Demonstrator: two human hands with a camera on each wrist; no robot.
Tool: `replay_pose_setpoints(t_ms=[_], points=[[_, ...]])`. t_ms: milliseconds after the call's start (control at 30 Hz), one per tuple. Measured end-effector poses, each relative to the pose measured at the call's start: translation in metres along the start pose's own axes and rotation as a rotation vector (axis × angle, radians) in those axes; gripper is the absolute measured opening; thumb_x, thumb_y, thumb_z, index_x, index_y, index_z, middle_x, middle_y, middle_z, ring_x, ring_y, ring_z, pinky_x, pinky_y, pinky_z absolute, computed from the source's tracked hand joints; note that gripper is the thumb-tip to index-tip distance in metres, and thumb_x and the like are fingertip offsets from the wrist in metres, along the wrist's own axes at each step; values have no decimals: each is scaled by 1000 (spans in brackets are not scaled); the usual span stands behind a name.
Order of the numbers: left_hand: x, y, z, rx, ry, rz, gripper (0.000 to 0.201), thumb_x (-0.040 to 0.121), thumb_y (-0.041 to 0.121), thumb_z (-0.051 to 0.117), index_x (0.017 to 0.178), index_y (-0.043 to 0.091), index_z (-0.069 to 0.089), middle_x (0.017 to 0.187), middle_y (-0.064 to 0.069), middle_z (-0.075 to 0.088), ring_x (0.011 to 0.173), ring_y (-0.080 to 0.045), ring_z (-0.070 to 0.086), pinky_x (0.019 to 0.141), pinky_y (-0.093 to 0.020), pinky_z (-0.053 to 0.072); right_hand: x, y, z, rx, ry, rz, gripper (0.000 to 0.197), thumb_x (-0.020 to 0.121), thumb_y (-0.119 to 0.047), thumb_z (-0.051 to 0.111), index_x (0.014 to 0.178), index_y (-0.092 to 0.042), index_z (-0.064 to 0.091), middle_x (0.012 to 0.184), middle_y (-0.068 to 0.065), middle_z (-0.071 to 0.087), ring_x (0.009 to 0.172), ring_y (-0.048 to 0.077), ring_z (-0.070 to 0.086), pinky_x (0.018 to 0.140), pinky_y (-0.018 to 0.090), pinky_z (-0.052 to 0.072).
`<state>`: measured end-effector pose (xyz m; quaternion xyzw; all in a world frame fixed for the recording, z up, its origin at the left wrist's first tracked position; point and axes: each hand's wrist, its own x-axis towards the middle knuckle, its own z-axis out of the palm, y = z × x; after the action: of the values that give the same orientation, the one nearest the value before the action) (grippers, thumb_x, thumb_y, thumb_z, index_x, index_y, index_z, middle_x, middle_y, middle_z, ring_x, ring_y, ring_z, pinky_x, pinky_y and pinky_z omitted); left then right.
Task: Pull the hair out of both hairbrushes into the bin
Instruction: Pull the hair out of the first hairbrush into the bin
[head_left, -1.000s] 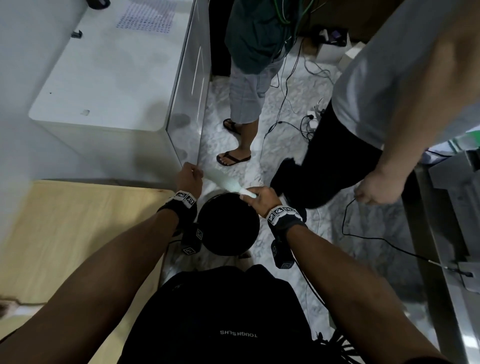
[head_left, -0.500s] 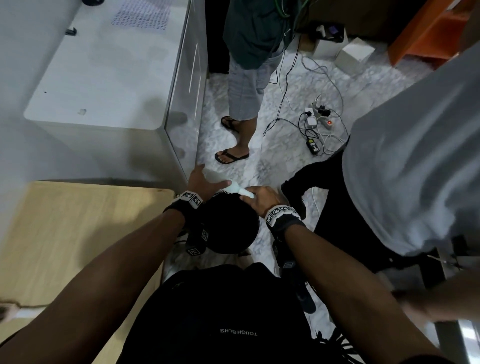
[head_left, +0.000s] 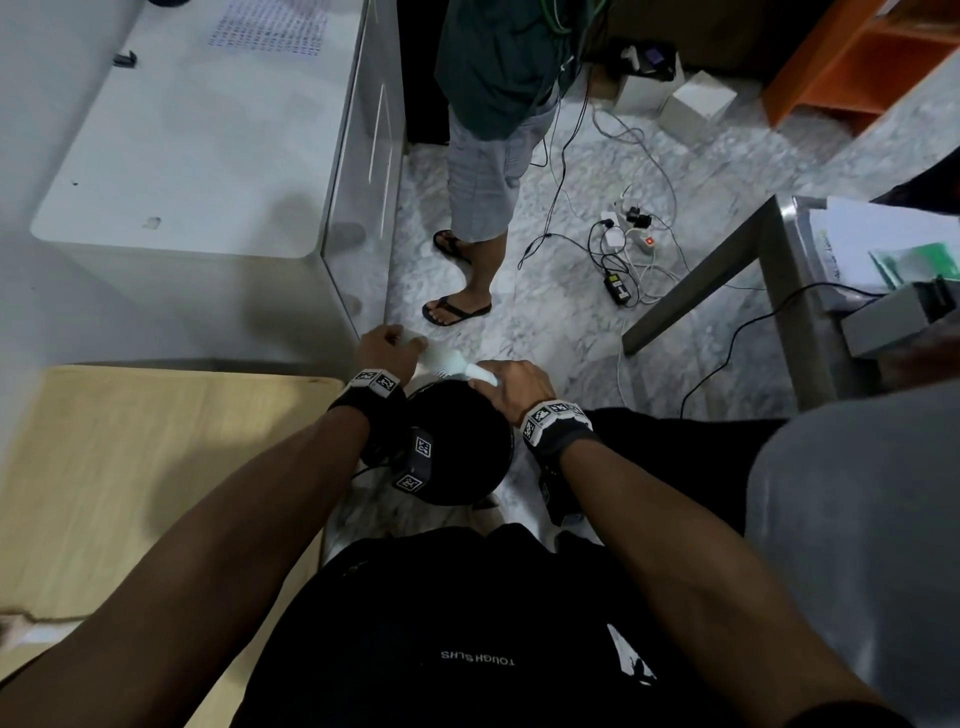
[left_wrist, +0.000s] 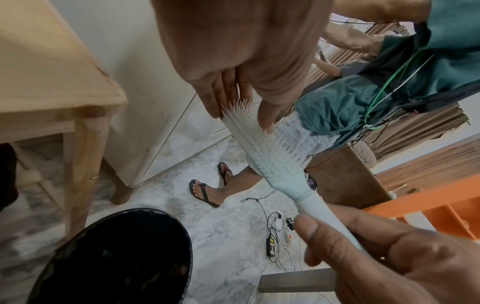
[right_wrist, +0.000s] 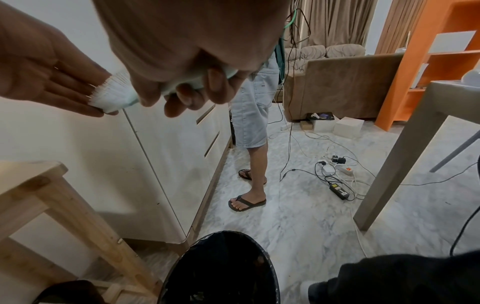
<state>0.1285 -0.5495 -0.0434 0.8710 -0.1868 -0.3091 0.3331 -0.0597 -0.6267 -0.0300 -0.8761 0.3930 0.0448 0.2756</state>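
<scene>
A pale mint hairbrush (left_wrist: 265, 152) is held level above the black-lined round bin (head_left: 457, 447) on the floor. My right hand (head_left: 511, 384) grips its handle, fingers curled round it (right_wrist: 182, 90). My left hand (head_left: 389, 345) is at the far end of the brush head. Its fingers (left_wrist: 221, 94) lie straight against the white bristle tips (right_wrist: 111, 96), and the thumb rests on the bristles. I see no hair in the bristles. The bin (left_wrist: 116, 257) (right_wrist: 221, 267) stands open directly under the brush. Only this one brush is in view.
A light wooden table (head_left: 156, 467) stands to the left of the bin, with a white cabinet (head_left: 208, 156) behind it. A person in flip-flops (head_left: 462, 309) stands just beyond. Cables and a power strip (head_left: 631, 244) lie on the marble floor. A grey table leg (head_left: 701, 280) and another person (head_left: 857, 519) are at the right.
Both hands stay over the bin with the brush; my left hand has shifted slightly along the brush head. The person in grey has moved away to the right, uncovering the floor and cables.
</scene>
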Motion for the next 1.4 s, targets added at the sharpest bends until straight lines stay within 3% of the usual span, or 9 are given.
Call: replay_pose_setpoints(t_ms=[167, 333, 500, 667, 767, 900, 1033, 1167, 1400], points=[[0, -8, -3, -49, 70, 45, 29, 82, 27, 64, 102, 8, 73, 105, -14, 74, 103, -28, 67, 94, -30, 50, -3, 4, 3, 48, -21, 14, 21, 88, -41, 57, 105, -34, 68, 90, 3, 73, 90, 29, 67, 74, 33, 48], [-3, -6, -6, 63, 79, 83, 25, 87, 25, 60, 94, 6, 74, 95, -18, 74, 94, -33, 67, 74, -23, 41, -7, 11, 3, 80, -60, 50, 28, 88, -44, 60, 112, -32, 68, 98, 6, 73, 95, 29, 65, 80, 34, 49], [0, -8, -2, 70, 28, 107, 25, 87, 27, 59, 92, 7, 73, 95, -20, 73, 93, -35, 67, 81, -34, 51, -13, 22, 2, 130, -60, 85, 30, 87, -42, 61, 113, -29, 68, 103, 7, 73, 100, 29, 65, 86, 37, 51], [11, -23, 12, -79, -60, 55, 9, 80, 16, 61, 71, 14, 61, 90, -26, 71, 85, -36, 70, 84, -52, 57, -15, 38, 1, 106, -49, 128, 28, 87, -43, 61, 111, -29, 69, 103, 7, 73, 100, 30, 65, 81, 34, 48], [26, -39, 22, -92, -100, 33, 11, 77, 23, 59, 66, 23, 56, 87, -21, 74, 83, -31, 72, 80, -49, 58, -18, 58, 2, 81, -28, 185, 28, 88, -41, 61, 111, -27, 69, 101, 10, 73, 99, 32, 65, 79, 35, 49], [-6, -15, 21, 79, -140, 66, 15, 86, 12, 58, 71, 7, 59, 81, -7, 69, 76, -19, 65, 65, -25, 48, -21, 79, 2, 30, -46, 213, 30, 90, -42, 59, 113, -23, 68, 99, 13, 72, 97, 35, 64, 77, 35, 48], [-21, -22, 39, 285, -196, 160, 18, 89, 16, 54, 86, 0, 63, 89, -21, 69, 85, -36, 64, 70, -35, 46, -19, 91, 5, 16, -81, 244, 34, 91, -44, 56, 113, -21, 67, 100, 14, 70, 96, 35, 63, 73, 34, 45], [-30, -35, 59, 367, -266, 171, 21, 92, 30, 47, 93, 14, 60, 93, -15, 70, 83, -34, 65, 75, -41, 54, -14, 101, 8, 25, -119, 251, 31, 89, -42, 59, 106, -19, 69, 95, 13, 70, 92, 34, 64, 71, 32, 45], [-57, -28, 61, 486, -90, 155, 32, 93, 36, 39, 97, 13, 61, 98, -16, 68, 90, -37, 64, 77, -43, 54, 15, 96, 4, 95, -162, 146, 33, 85, -33, 66, 115, -19, 64, 103, 15, 70, 96, 33, 65, 79, 35, 53]])
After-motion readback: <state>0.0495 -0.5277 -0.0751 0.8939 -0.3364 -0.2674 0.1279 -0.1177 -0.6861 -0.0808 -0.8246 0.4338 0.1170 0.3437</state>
